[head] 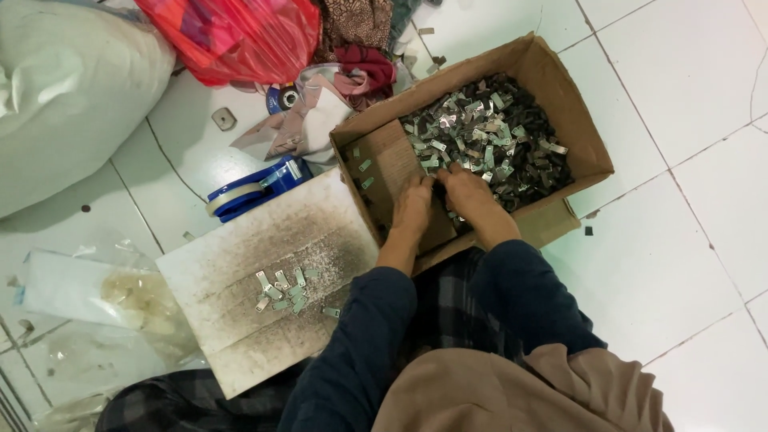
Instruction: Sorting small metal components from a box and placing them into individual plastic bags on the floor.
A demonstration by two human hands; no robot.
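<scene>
While both hands dig in the cardboard box (552, 88), left hand (414, 206) and right hand (470, 192) curl over metal clips (480, 132); whether they grip any is unclear. Better to pinch few, cleanly.

Even, bright overhead light on my white floor tiles (688, 72); soft shadows fall beneath my forearms, faint glare on the metal pieces (480, 128), slight softness and stretching toward the edges.

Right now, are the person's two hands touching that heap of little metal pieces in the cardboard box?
Touching. The head view shows the left hand and right hand with fingertips buried in the metal pieces inside the cardboard box.
</scene>
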